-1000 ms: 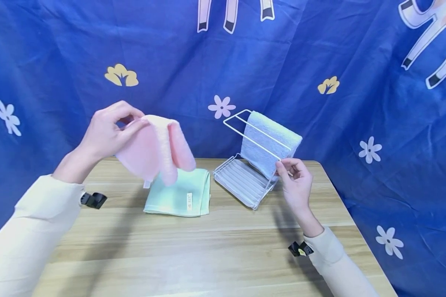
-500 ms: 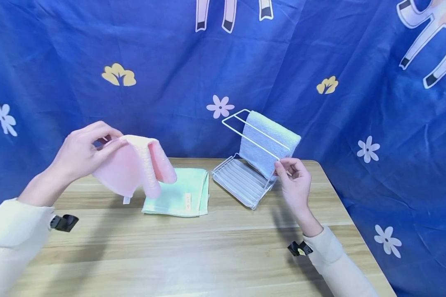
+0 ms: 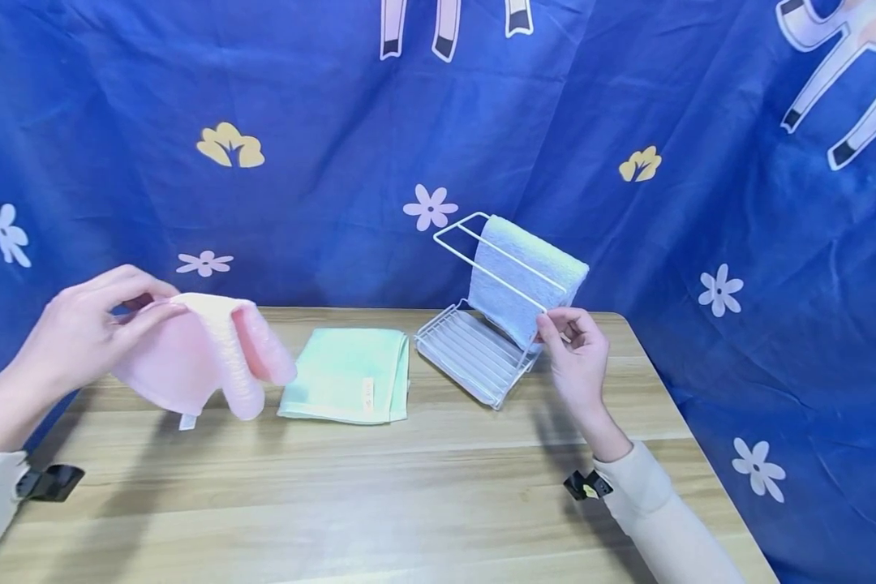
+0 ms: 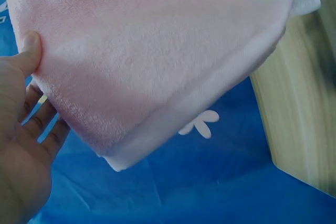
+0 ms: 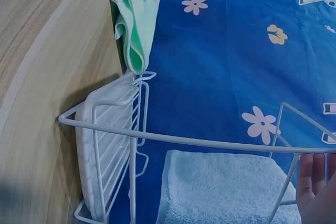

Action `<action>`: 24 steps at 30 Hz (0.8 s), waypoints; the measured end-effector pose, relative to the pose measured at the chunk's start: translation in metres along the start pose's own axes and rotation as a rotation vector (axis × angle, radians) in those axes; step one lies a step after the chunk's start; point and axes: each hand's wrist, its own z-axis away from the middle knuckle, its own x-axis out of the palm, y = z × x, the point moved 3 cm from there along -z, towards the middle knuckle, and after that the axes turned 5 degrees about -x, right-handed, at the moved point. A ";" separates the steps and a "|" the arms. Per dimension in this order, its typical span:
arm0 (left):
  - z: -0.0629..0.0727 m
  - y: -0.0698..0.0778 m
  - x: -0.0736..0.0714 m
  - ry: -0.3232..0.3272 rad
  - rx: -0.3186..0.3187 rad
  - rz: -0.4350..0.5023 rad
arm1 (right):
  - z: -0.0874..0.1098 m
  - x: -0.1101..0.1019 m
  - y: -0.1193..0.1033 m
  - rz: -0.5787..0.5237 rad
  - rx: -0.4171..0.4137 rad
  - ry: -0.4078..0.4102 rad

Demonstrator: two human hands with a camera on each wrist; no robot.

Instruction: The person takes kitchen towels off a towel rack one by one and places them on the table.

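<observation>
My left hand (image 3: pixel 105 324) pinches a pink cloth (image 3: pixel 182 361) by its upper edge between thumb and fingers. The cloth hangs folded above the left part of the table, and a white tag (image 4: pixel 305 3) sticks out from one corner. At the right, my right hand (image 3: pixel 578 345) pinches the wire frame of a white rack (image 3: pixel 470 357) at a front bar's end. Over the rack's upper bars a light blue towel (image 3: pixel 526 272) is draped. Between the pink cloth and the rack, a folded mint green cloth (image 3: pixel 343 377) with a small label lies on the table.
The wooden table (image 3: pixel 380 503) reaches back to a blue printed curtain (image 3: pixel 321 162), which also hangs along the right side. A slatted tray forms the rack's base, seen edge-on in the right wrist view.
My left hand has moved left and down, carrying the pink cloth away from above the mint green cloth. The right hand keeps its hold on the rack, which stays in place.
</observation>
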 end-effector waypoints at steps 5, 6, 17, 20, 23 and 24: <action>0.013 -0.010 -0.010 -0.001 0.018 -0.016 | 0.000 0.001 0.000 0.007 -0.003 -0.001; 0.015 -0.011 -0.012 -0.004 0.015 -0.020 | 0.000 0.001 0.000 0.008 -0.005 -0.001; 0.038 -0.023 -0.018 -0.005 0.041 -0.003 | 0.000 0.001 0.000 0.004 -0.007 0.002; 0.044 -0.028 -0.013 -0.047 0.027 -0.049 | 0.000 0.001 0.000 0.001 -0.005 0.005; 0.048 -0.033 -0.008 -0.095 0.031 -0.115 | 0.000 0.001 0.000 -0.007 -0.005 0.003; 0.049 -0.035 -0.006 -0.104 0.039 -0.125 | 0.000 0.001 0.000 -0.007 -0.008 -0.001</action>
